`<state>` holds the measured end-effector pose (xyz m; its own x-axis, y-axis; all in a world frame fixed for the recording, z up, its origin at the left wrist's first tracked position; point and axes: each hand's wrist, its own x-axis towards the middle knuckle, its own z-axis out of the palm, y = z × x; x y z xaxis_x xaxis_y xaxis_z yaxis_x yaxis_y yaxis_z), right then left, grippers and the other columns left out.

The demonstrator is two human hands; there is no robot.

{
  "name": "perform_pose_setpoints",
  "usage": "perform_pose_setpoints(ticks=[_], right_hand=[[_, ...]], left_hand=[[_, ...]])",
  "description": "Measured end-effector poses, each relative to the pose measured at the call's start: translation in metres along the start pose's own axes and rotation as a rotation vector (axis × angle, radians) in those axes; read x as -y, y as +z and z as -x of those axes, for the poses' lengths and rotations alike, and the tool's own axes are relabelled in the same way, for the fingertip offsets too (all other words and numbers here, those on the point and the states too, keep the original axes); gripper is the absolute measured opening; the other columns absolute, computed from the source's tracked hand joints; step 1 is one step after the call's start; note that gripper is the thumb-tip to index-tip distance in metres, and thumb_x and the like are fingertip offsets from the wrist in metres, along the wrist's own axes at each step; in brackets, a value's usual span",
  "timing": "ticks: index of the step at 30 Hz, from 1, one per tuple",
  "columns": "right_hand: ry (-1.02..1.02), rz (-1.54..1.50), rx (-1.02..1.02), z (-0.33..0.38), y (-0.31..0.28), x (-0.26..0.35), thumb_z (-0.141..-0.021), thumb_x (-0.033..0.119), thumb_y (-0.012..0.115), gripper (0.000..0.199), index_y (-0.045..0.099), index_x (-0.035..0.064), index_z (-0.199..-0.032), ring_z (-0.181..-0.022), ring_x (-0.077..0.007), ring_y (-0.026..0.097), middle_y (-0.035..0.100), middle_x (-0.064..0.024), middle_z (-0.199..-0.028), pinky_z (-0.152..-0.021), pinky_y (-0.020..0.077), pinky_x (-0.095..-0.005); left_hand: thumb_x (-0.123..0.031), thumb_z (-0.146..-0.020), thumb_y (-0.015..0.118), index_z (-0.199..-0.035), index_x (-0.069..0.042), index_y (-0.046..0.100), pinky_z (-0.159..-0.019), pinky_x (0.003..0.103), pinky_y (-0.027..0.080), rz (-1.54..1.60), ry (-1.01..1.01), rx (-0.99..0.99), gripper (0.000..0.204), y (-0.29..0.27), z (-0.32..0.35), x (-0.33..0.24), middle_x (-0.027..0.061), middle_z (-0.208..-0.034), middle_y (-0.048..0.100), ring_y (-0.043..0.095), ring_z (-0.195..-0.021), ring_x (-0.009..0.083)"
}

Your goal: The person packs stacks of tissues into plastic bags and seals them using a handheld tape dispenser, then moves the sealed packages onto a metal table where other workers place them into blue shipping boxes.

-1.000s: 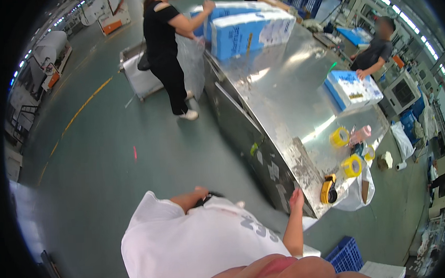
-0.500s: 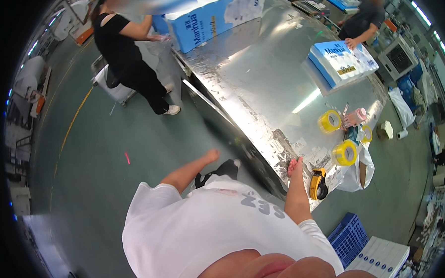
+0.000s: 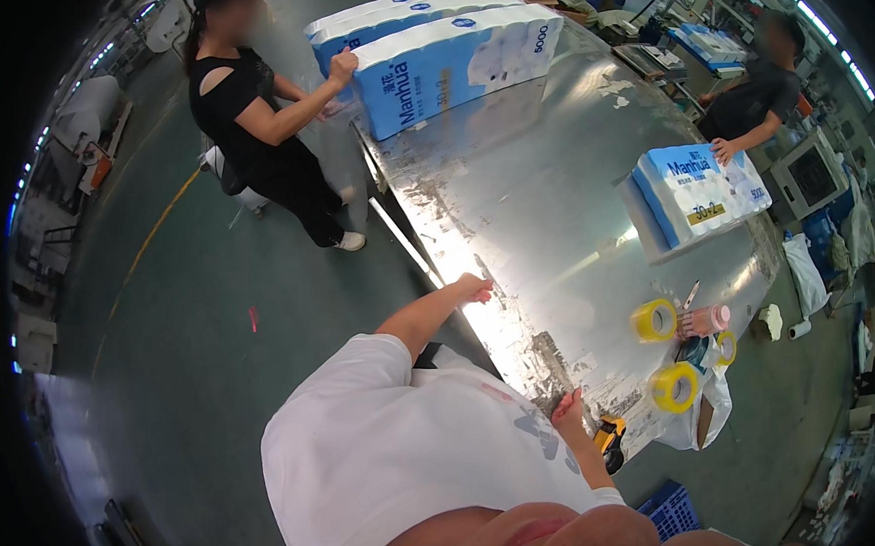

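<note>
My left hand [image 3: 474, 289], its fingers curled in, is over the near left edge of the metal table [image 3: 551, 200]. My right hand [image 3: 567, 410] is at the table's near corner, fingers folded and thumb up. No object shows in either hand. Beside the right hand lies a yellow and black tape dispenser [image 3: 611, 439]. Farther right are a roll of clear tape with a yellow core [image 3: 641, 327] and a second such tape roll [image 3: 661, 400]. A pink bottle [image 3: 718, 317] lies next to them.
Large blue-and-white packs of paper rolls [image 3: 497, 61] stand at the far end, a co-worker's hand [image 3: 343, 66] on one. At the right another co-worker's hand [image 3: 723, 150] rests on a lying pack [image 3: 688, 196]. A blue plastic crate [image 3: 669, 510] sits on the floor.
My left hand has moved up and right, from beside my body to the table's edge. The left co-worker's hand has come onto the pack's top. My view has shifted.
</note>
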<state>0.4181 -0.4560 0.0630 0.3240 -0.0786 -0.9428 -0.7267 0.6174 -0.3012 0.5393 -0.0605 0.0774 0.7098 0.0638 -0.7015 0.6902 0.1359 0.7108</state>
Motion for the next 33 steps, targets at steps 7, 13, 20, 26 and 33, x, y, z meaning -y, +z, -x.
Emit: perform_pose_setpoints(ticks=[7, 13, 20, 26, 33], right_hand=[[-0.054, 0.062, -0.091, 0.017, 0.01, 0.005, -0.069, 0.055, 0.058, 0.046, 0.055, 0.0103, -0.078, -0.038, -0.0033, 0.037, 0.044, 0.0073, -0.049, -0.035, 0.0287, -0.015], [-0.053, 0.145, -0.116, 0.013, 0.012, 0.006, -0.065, 0.059, 0.059, 0.051, 0.057, 0.0086, -0.074, -0.043, -0.0089, 0.042, 0.048, 0.0032, -0.054, -0.039, 0.0344, -0.0192], [-0.067, 0.253, -0.092, -0.026, -0.004, -0.002, -0.064, 0.063, 0.057, 0.055, 0.057, 0.0088, -0.075, -0.046, -0.0106, 0.044, 0.049, 0.002, -0.056, -0.043, 0.037, -0.0215], [-0.02, 0.238, -0.07, -0.036, -0.014, -0.005, -0.064, 0.063, 0.057, 0.058, 0.057, 0.007, -0.079, -0.047, -0.0099, 0.042, 0.047, 0.002, -0.057, -0.043, 0.0367, -0.0202], [-0.004, 0.209, -0.074, -0.046, -0.028, -0.005, -0.063, 0.064, 0.057, 0.063, 0.056, 0.0049, -0.084, -0.048, -0.0091, 0.041, 0.044, 0.0019, -0.057, -0.044, 0.0363, -0.0187]], left_hand=[[-0.046, -0.079, 0.051, -0.068, 0.005, 0.06, -0.038, 0.025, 0.043, 0.074, -0.062, -0.061, 0.053, 0.013, -0.019, -0.007, 0.0144, -0.062, 0.061, 0.055, -0.042, 0.0182], [-0.058, -0.08, 0.036, -0.074, -0.001, 0.06, -0.032, 0.021, 0.034, -0.042, -0.256, -0.049, 0.062, 0.001, -0.045, 0.004, 0.0082, -0.067, 0.063, 0.054, -0.041, 0.0128], [-0.061, -0.078, 0.037, -0.069, 0.001, 0.06, -0.033, 0.023, 0.037, 0.024, -0.293, -0.168, 0.067, 0.002, -0.028, -0.007, 0.0108, -0.062, 0.062, 0.053, -0.039, 0.0171], [-0.063, -0.076, 0.036, -0.061, 0.003, 0.059, -0.038, 0.026, 0.045, 0.048, -0.234, -0.166, 0.072, 0.005, -0.016, -0.013, 0.0127, -0.059, 0.061, 0.057, -0.042, 0.0201], [-0.061, -0.077, 0.038, -0.062, 0.004, 0.059, -0.038, 0.025, 0.045, 0.055, -0.23, -0.182, 0.069, 0.006, -0.01, -0.016, 0.0121, -0.059, 0.061, 0.056, -0.041, 0.0189]])
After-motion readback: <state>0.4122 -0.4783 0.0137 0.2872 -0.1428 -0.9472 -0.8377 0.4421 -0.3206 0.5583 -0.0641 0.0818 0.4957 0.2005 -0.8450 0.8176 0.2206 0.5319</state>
